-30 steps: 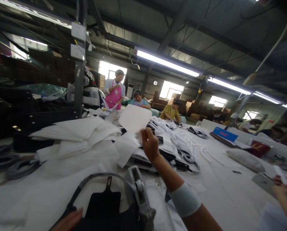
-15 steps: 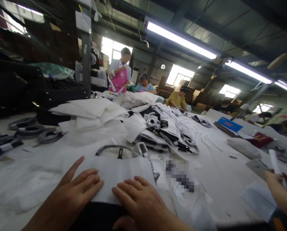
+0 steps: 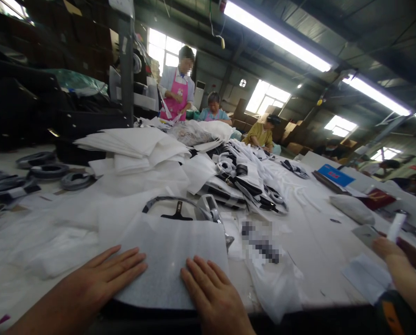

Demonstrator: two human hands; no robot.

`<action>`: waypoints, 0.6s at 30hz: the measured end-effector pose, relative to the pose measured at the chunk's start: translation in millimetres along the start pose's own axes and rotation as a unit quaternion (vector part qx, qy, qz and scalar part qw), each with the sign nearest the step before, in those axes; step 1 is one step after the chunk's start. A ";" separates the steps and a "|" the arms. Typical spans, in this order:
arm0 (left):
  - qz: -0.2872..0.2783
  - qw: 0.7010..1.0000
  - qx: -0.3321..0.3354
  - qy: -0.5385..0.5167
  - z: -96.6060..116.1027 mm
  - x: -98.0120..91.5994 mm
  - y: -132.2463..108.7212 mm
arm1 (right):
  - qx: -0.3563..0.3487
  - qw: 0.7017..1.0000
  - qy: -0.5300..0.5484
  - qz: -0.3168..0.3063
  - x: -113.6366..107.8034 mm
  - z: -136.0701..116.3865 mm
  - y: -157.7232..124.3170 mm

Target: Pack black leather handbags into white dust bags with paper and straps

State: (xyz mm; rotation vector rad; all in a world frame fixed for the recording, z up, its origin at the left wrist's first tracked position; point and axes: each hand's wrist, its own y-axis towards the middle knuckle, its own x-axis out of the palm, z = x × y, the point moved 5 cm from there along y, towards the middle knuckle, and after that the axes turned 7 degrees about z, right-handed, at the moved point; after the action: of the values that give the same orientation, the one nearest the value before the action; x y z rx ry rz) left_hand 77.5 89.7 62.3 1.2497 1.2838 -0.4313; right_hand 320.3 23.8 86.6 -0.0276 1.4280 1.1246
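Observation:
A white foam sheet (image 3: 166,251) lies flat at the front edge of the table, over something dark that shows along its lower edge. My left hand (image 3: 106,272) rests on its left side, fingers stretched out. On the right side, my right hand (image 3: 211,288) lies palm down with fingers extended. Beyond the sheet's far edge, a dark handle (image 3: 152,203) curves up, and a black T-shaped tab (image 3: 178,211) shows inside the curve. A tape dispenser (image 3: 213,214) stands just behind the sheet's right corner.
Stacked white sheets (image 3: 134,149) lie behind, beside a heap of black bags and white straps (image 3: 243,177). Coiled grey straps (image 3: 49,171) sit at left. A clear plastic bag (image 3: 272,284) is at right, near a co-worker's hand (image 3: 389,246) holding a white roll. Other people work farther back.
My hands have moved apart, the right one shifting right. More of the foam sheet and the black tab now shows. The view has tilted down a little.

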 end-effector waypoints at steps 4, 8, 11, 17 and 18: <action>0.003 1.000 0.014 -0.019 1.0 -4.0 -0.3 | -0.002 1.000 -0.010 0.005 0.1 -5.0 -3.9; -0.033 0.997 -0.021 -0.064 6.2 -5.7 1.1 | -0.002 1.000 -0.005 -0.018 2.0 -7.8 -7.4; -0.054 0.995 -0.061 -0.056 16.0 -7.8 8.2 | 0.014 0.999 0.006 -0.043 3.3 -8.1 -9.0; -0.020 0.999 0.004 -0.036 43.4 -4.8 31.1 | 0.052 0.995 0.041 -0.075 2.9 -8.1 -12.3; -0.004 1.000 0.011 -0.029 45.4 -2.8 31.9 | 0.060 0.993 0.049 -0.085 3.0 -7.7 -13.7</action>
State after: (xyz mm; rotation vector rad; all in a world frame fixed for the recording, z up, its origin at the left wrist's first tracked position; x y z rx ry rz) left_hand 124.2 60.6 69.9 1.2433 1.2380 -0.4849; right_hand 322.3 13.6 74.4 -0.1188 1.5484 0.9071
